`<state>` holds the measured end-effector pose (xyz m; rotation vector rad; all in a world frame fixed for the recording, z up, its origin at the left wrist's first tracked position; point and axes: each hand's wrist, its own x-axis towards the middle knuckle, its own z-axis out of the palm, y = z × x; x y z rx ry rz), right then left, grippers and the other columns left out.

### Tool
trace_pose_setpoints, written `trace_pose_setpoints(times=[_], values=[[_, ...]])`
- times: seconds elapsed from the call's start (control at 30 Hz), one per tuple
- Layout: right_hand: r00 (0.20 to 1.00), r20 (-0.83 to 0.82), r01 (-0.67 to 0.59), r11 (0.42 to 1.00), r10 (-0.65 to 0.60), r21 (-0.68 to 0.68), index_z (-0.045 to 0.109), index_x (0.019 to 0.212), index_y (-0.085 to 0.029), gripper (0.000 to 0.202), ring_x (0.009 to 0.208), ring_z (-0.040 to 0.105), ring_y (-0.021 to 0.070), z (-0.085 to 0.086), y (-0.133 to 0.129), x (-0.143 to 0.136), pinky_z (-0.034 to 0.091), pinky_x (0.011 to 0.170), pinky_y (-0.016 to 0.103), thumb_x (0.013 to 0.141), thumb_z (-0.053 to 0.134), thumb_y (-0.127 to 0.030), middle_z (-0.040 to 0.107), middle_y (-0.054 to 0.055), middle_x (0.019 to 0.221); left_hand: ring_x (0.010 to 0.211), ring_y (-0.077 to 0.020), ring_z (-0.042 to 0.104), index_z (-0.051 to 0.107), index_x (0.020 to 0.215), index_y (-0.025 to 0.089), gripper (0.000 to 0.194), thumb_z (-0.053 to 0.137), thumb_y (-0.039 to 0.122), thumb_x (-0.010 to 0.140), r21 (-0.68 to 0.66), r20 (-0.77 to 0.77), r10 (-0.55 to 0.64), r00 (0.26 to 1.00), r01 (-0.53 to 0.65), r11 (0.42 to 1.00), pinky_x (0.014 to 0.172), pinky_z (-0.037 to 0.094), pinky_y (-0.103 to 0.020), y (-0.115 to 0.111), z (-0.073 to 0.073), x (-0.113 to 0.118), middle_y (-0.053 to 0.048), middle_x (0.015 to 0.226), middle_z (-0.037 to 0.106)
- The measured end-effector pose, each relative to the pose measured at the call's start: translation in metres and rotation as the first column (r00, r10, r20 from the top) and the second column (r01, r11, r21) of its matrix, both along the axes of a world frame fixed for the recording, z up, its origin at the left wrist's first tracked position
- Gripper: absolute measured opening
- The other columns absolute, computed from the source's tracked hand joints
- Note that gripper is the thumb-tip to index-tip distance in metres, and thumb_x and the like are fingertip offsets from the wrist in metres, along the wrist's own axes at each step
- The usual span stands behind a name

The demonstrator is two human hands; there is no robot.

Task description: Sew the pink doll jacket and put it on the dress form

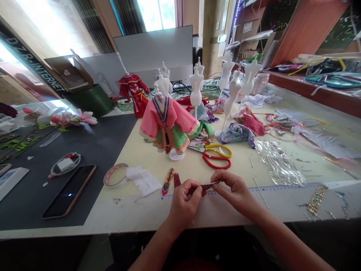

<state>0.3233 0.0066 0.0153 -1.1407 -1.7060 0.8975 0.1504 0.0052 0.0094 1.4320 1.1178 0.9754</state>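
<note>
My left hand and my right hand pinch a narrow dark red patterned fabric strip between them, just above the table's front part. Fingers cover both its ends. To the left of my left hand lie an orange-and-black patterned strip with a red pointed end and a short red strip, partly behind that hand. A ruler runs flat beneath my hands. Beyond them a small mannequin wears a pink and green doll robe. Scissors with one yellow and one red handle rest at its right.
Left are a tape roll, white cloth, a phone and a charger cable. Bare white mannequins and a red-robed one stand behind. To the right lie fabric scraps, a clear plastic bag and gold trim.
</note>
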Motion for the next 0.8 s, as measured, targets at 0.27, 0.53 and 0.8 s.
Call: trace_pose_setpoints(times=[0.27, 0.53, 0.8], values=[[0.999, 0.053, 0.005, 1.000, -0.006, 0.018, 0.055, 0.077, -0.018, 0.008, 0.069, 0.055, 0.0139, -0.002, -0.001, -0.001, 0.046, 0.064, 0.024, 0.084, 0.052, -0.020, 0.058, 0.000, 0.072, 0.099, -0.0222, 0.056, 0.056, 0.106, 0.019, 0.028, 0.056, 0.019, 0.078, 0.577, -0.240, 0.188, 0.952, -0.016, 0.817, 0.088, 0.043, -0.037, 0.000, 0.003, -0.002, -0.008, 0.103, 0.063], [0.996, 0.093, -0.005, 1.000, 0.003, 0.026, 0.055, 0.078, -0.019, 0.006, 0.070, 0.056, 0.0139, -0.005, 0.000, -0.003, 0.045, 0.063, 0.024, 0.083, 0.052, -0.016, 0.059, -0.001, 0.073, 0.098, -0.0217, 0.057, 0.060, 0.094, 0.020, 0.020, 0.051, 0.009, 0.080, 0.736, -0.452, 0.270, 0.850, 0.185, 0.651, 0.100, 0.031, -0.044, 0.005, 0.005, 0.009, -0.005, 0.093, 0.068], [0.997, 0.079, -0.010, 0.999, 0.007, 0.035, 0.054, 0.083, -0.019, 0.004, 0.073, 0.055, 0.0136, -0.004, -0.001, -0.003, 0.045, 0.067, 0.024, 0.083, 0.053, -0.016, 0.059, -0.001, 0.076, 0.084, -0.0185, 0.059, 0.060, 0.077, 0.019, 0.009, 0.052, 0.014, 0.080, 0.520, -0.287, 0.210, 0.935, -0.032, 0.853, 0.084, 0.044, -0.036, 0.006, 0.002, 0.013, -0.004, 0.083, 0.066]])
